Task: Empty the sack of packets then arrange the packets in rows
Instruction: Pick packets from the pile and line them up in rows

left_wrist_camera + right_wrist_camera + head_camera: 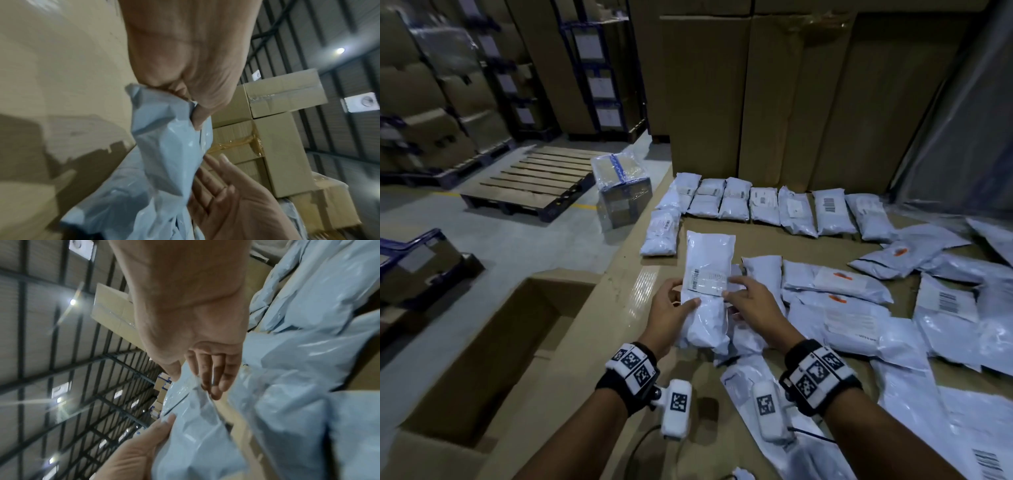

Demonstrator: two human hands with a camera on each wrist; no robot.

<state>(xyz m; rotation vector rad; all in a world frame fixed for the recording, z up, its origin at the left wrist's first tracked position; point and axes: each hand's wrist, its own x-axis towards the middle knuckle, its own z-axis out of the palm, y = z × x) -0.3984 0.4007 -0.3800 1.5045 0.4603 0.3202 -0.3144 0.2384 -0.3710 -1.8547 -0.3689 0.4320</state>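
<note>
Above the cardboard work surface point(791, 243), both hands hold one pale plastic packet point(709, 257) with a barcode label facing up. My left hand point(681, 298) grips its left edge, thumb on top and fingers curled beneath point(191, 105). On the right edge, my right hand point(736, 291) pinches the packet point(195, 426), the thumb on the label and the fingers point(213, 378) underneath. A row of several packets point(767, 205) lies side by side along the back. One more packet point(662, 233) lies below that row's left end. Loose packets point(893, 308) are heaped at the right.
Tall cardboard cartons point(756, 85) stand behind the row. An open cardboard box point(500, 342) sits below the surface's left edge. A wooden pallet point(534, 185) and a plastic-wrapped box point(623, 192) are on the floor at left. Bare cardboard shows between the row and the heap.
</note>
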